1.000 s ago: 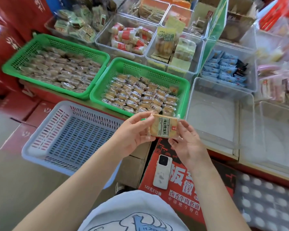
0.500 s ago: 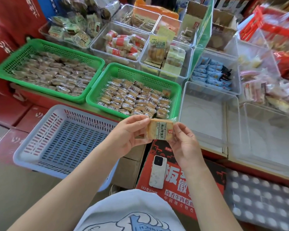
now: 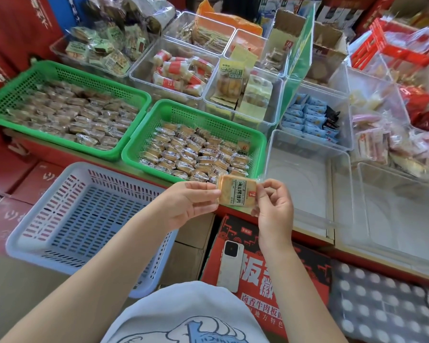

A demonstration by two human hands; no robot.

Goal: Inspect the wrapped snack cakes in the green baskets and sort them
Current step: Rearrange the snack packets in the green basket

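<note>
Clear plastic bins (image 3: 310,179) of packaged snacks are crowding the table (image 3: 307,237) before me, red cartons (image 3: 15,169) are stacking up alongside, daylight washing over everything.

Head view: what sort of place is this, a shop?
Probably a snack shop or its stockroom: green baskets full of wrapped cakes, clear bins of assorted packaged snacks, and stacked red cartons. Both hands hold one cake.

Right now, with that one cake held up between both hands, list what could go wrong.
1. The wrapped cake is pinched only at its ends by the left hand and right hand; it could slip.
2. If dropped, it may land on the phone below, or back among the unchecked cakes in the green basket.
</note>
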